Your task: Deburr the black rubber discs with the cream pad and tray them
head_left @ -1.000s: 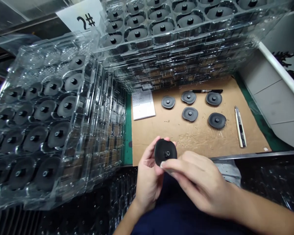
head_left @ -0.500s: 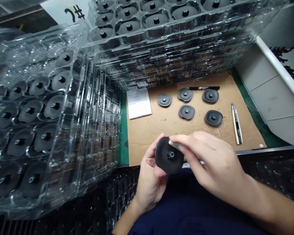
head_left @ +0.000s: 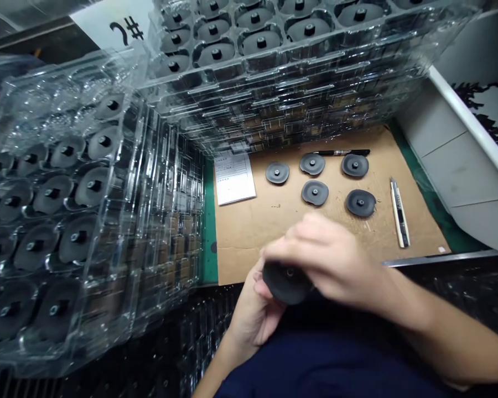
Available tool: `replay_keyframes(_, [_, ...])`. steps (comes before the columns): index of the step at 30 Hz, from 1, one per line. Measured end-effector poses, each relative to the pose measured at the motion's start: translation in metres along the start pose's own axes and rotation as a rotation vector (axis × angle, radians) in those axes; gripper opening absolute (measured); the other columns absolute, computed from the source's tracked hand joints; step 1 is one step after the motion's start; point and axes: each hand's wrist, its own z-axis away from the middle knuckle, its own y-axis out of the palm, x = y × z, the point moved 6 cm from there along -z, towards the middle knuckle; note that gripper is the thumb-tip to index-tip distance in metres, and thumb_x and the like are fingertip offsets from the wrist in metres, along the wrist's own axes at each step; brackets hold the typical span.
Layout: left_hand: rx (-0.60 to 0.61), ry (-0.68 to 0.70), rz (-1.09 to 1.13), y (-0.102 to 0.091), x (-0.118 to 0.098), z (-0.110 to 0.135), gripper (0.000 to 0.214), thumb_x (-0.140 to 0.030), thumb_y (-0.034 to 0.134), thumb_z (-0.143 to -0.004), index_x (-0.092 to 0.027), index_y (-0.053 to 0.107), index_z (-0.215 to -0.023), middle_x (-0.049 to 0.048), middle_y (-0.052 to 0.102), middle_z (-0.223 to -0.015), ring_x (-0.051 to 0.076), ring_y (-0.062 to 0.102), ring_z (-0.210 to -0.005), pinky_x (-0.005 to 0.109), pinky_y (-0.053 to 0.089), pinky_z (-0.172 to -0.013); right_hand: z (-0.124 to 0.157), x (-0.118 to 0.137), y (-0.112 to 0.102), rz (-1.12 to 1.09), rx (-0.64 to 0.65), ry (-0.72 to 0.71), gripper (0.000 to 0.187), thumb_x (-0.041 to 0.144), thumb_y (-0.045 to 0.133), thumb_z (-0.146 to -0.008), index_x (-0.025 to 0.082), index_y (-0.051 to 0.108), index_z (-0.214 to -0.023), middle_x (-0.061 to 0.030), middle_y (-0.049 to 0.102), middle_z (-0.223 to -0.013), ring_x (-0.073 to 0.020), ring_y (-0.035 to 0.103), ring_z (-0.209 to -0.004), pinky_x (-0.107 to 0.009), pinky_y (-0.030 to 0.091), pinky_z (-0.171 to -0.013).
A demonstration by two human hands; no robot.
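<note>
- Head view: left fingers (head_left: 256, 287) curl under black rubber disc (head_left: 286, 285), holding it tilted, apparently to offer its face to the other hand.
- Right fingers (head_left: 299, 243) blurred across its top; contact unclear.
- Five similar discs (head_left: 314, 193) sit spaced on cardboard sheet (head_left: 249, 243) beyond the fingers; clear plastic trays (head_left: 170, 193) stacked to their left.

Way in: over the cardboard (head_left: 249, 237) in front of the 5 discs (head_left: 314, 193). Tray stacks (head_left: 274, 94) wall off left and far sides; knife (head_left: 399, 213) sits right.
</note>
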Motion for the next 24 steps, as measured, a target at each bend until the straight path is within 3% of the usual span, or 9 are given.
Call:
replay_keyframes(3, [0.156, -0.069, 0.124, 0.008, 0.001, 0.001, 0.066, -0.056, 0.073, -0.053, -0.026, 0.063, -0.111, 0.0090, 0.060, -0.123, 0.034, 0.061, -0.105, 0.039, 0.055, -0.081, 0.014, -0.044, -0.006, 0.020, -0.067, 0.323, 0.024, 0.019, 0.043, -0.092, 0.018, 0.060, -0.108, -0.0059, 0.064, -0.095, -0.0167, 0.056, -0.086, -0.031, 0.044, -0.078])
replay_keyframes(5, [0.243, -0.097, 0.199, 0.012, 0.000, 0.002, 0.063, -0.053, 0.073, -0.058, -0.028, 0.061, -0.115, 0.0088, 0.055, -0.130, 0.032, 0.059, -0.109, 0.037, 0.054, -0.083, 0.033, -0.063, 0.005, -0.044, -0.035, 0.458, 0.025, 0.021, 0.042, -0.093, 0.021, 0.059, -0.111, -0.0056, 0.064, -0.103, -0.0174, 0.058, -0.094, -0.032, 0.046, -0.082])
replay_keyframes(11, [0.285, -0.144, 0.181, 0.012, 0.001, 0.001, 0.067, -0.052, 0.073, -0.058, -0.029, 0.058, -0.119, 0.0089, 0.048, -0.138, 0.032, 0.056, -0.114, 0.036, 0.054, -0.086, 0.093, -0.071, 0.061, -0.312, 0.132, 0.584, 0.025, 0.029, 0.042, -0.092, 0.021, 0.061, -0.108, -0.0074, 0.066, -0.106, -0.0204, 0.062, -0.097, -0.037, 0.050, -0.083])
replay_keyframes(13, [0.291, -0.148, 0.171, 0.014, 0.000, 0.003, 0.065, -0.051, 0.073, -0.060, -0.029, 0.058, -0.119, 0.0087, 0.048, -0.138, 0.032, 0.055, -0.115, 0.035, 0.053, -0.086, 0.102, -0.076, 0.063, -0.323, 0.122, 0.638, 0.025, 0.030, 0.043, -0.092, 0.021, 0.061, -0.107, -0.0074, 0.066, -0.106, -0.0209, 0.062, -0.097, -0.037, 0.050, -0.083])
replay_keyframes(16, [0.297, -0.133, 0.169, 0.017, -0.002, 0.005, 0.062, -0.048, 0.073, -0.063, -0.027, 0.057, -0.120, 0.0090, 0.050, -0.136, 0.031, 0.057, -0.113, 0.033, 0.054, -0.083, 0.098, -0.078, 0.038, -0.261, 0.003, 0.695, 0.024, 0.030, 0.045, -0.091, 0.023, 0.060, -0.109, -0.0045, 0.066, -0.108, -0.0199, 0.061, -0.099, -0.034, 0.049, -0.083])
replay_keyframes(18, [0.305, -0.125, 0.176, 0.021, -0.002, 0.005, 0.061, -0.045, 0.074, -0.064, -0.027, 0.057, -0.120, 0.0086, 0.054, -0.132, 0.030, 0.058, -0.110, 0.032, 0.055, -0.082, 0.084, -0.066, 0.010, -0.169, -0.142, 0.674, 0.023, 0.027, 0.047, -0.091, 0.025, 0.060, -0.110, -0.0023, 0.065, -0.109, -0.0182, 0.060, -0.098, -0.030, 0.048, -0.080])
replay_keyframes(20, [0.310, -0.125, 0.181, 0.024, 0.002, 0.005, 0.061, -0.044, 0.075, -0.063, -0.026, 0.058, -0.118, 0.0074, 0.058, -0.126, 0.029, 0.060, -0.106, 0.033, 0.055, -0.082, 0.065, -0.042, -0.013, -0.064, -0.270, 0.536, 0.025, 0.021, 0.049, -0.090, 0.027, 0.058, -0.113, -0.0014, 0.064, -0.110, -0.0169, 0.059, -0.095, -0.029, 0.045, -0.077])
replay_keyframes(22, [0.317, -0.124, 0.174, 0.024, 0.007, 0.004, 0.057, -0.044, 0.077, -0.061, -0.024, 0.062, -0.112, 0.0058, 0.063, -0.117, 0.028, 0.061, -0.103, 0.036, 0.053, -0.086, 0.043, -0.010, -0.020, 0.021, -0.281, 0.270, 0.030, 0.017, 0.050, -0.089, 0.026, 0.057, -0.116, -0.0018, 0.065, -0.107, -0.0163, 0.059, -0.090, -0.030, 0.042, -0.074])
replay_keyframes(24, [0.287, -0.092, 0.156, 0.020, 0.011, 0.002, 0.045, -0.044, 0.077, -0.061, -0.021, 0.067, -0.098, 0.0036, 0.067, -0.103, 0.026, 0.061, -0.101, 0.035, 0.050, -0.090, 0.027, 0.012, -0.013, 0.064, -0.187, 0.052, 0.028, 0.015, 0.046, -0.090, 0.024, 0.059, -0.113, -0.0026, 0.067, -0.095, -0.0153, 0.056, -0.078, -0.031, 0.039, -0.068])
